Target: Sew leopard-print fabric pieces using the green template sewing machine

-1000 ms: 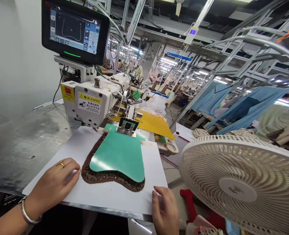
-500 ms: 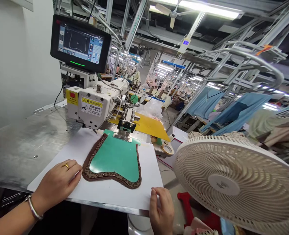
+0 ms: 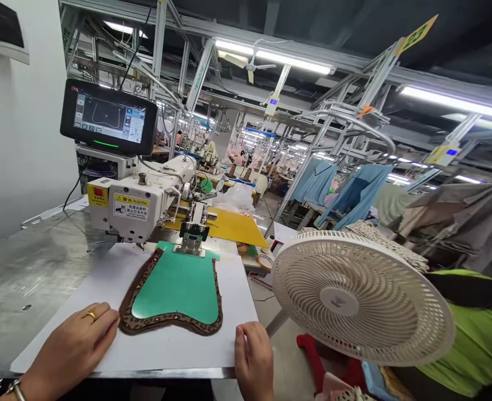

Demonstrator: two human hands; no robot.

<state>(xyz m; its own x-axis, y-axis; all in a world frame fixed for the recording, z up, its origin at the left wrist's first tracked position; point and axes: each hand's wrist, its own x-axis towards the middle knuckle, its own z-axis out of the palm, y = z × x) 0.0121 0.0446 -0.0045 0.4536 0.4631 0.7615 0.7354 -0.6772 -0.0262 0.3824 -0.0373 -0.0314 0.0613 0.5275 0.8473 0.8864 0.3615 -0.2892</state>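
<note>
Look between the hands and a little beyond them to find the leopard-print fabric piece (image 3: 143, 324), lying flat on the white sheet (image 3: 175, 355) and showing as a dark border around the green template (image 3: 179, 287) on top. Running away from the hands toward the clamp (image 3: 191, 239) and narrowing toward that far end; too foreshortened to judge which axis is longer. Nearer by far to the left hand (image 3: 77, 340): meeting its fingertips at the near left corner, or all but meeting them. Resting palm down on the sheet on that side, partly open, with fingers loosely bent and without any visible grip. Set apart from the right hand (image 3: 255, 356) by a bare strip of sheet, lying to its left and slightly forward. Half curled there, with thumb and forefinger near each other by the sheet's right edge; impossible to tell whether pinching that edge or merely resting against it. Ahead of the left hand, note also the sewing machine head (image 3: 133, 209), near the fabric's far left end.
</note>
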